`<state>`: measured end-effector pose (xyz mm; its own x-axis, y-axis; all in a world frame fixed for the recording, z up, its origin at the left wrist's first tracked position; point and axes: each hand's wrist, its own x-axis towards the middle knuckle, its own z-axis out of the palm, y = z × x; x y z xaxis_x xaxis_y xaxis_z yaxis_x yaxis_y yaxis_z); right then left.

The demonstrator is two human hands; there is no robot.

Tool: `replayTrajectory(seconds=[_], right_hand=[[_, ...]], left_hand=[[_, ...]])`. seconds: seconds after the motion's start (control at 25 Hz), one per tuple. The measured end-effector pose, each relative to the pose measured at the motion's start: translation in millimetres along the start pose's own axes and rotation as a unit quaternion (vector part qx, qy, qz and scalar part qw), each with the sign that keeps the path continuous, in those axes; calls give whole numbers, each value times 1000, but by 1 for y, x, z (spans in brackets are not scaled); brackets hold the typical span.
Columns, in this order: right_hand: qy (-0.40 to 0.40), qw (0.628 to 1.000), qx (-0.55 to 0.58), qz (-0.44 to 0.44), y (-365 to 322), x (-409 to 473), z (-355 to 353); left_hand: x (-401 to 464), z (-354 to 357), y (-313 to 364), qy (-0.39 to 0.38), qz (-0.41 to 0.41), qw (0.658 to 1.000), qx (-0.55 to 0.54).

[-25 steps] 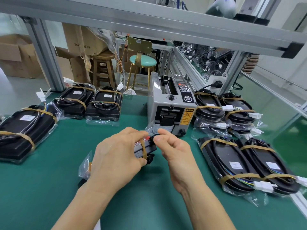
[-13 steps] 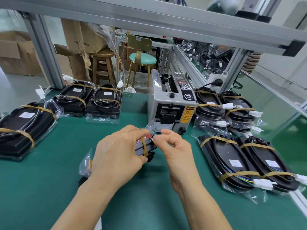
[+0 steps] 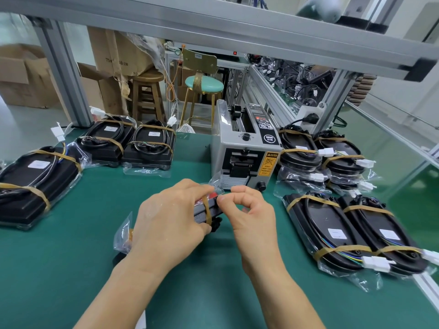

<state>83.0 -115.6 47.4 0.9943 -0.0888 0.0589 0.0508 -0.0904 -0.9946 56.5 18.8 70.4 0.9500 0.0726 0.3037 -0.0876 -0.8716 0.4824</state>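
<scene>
At desk (image 3: 71,257) centre, bagged unit (image 3: 202,213) lies crosswise: left hand (image 3: 171,222) grips its body, right hand (image 3: 251,210) pinches its right end.

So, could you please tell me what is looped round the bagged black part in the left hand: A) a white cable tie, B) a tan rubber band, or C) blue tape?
B: a tan rubber band circles the bagged black part that the left hand grips, while the right hand pinches its bag.
</scene>
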Motion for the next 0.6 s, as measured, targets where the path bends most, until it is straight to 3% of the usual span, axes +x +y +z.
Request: replayTrajectory(seconds=[0.4,0.6], right_hand=[[54,995,-62,-56,1,-4,7],[32,995,83,39,9,2,7]], left_hand=[[2,-1,-2,-3,5,1000,-2],[0,0,-2,9,10,1000,-11]])
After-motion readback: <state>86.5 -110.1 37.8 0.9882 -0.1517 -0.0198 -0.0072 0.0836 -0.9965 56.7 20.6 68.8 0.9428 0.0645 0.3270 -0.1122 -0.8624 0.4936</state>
